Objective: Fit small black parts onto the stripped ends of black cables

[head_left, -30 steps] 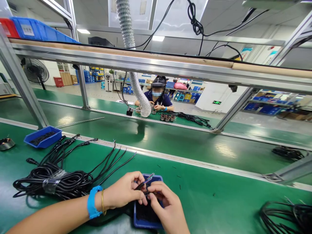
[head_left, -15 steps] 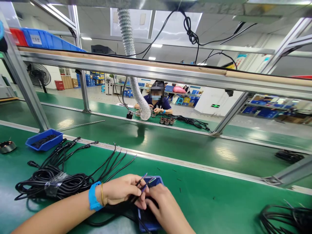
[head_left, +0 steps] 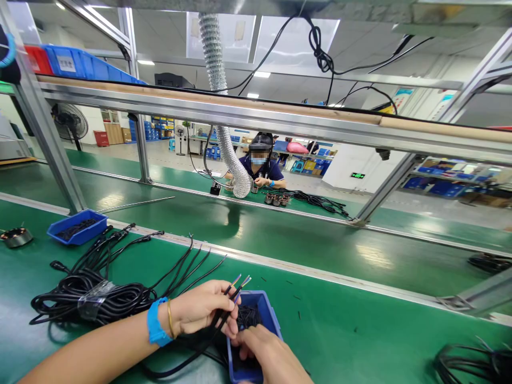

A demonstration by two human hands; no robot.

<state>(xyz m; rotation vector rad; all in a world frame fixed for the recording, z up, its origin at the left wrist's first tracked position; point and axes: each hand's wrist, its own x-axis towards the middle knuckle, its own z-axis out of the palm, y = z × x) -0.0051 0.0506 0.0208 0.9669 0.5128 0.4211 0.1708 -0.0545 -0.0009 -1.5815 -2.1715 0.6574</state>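
Observation:
My left hand (head_left: pixel 208 309), with a blue band and a yellow bangle at the wrist, is closed on black cables (head_left: pixel 221 320) whose thin coloured wire ends point up past the fingers. Just to its right is a blue bin (head_left: pixel 269 312) with small black tube-like pieces (head_left: pixel 248 316) in it. Over the near part of this bin is my right hand (head_left: pixel 266 349), fingers curled together and dipping inside the rim. What its fingertips hold, if anything, is hidden.
A taped coil of black cable (head_left: pixel 96 298) lies at left, more cable ends behind it. Another blue bin (head_left: pixel 78 226) and a metal coil part (head_left: pixel 16 237) sit farther left. Black cables (head_left: pixel 476 360) lie at right. Beyond the frame, a person (head_left: pixel 262 162) works under a duct hose (head_left: pixel 230 149).
My right hand has drawn down and away from the wire ends, into the bin's near part, uncovering the black pieces. My left hand still grips the cables, their ends now closer together.

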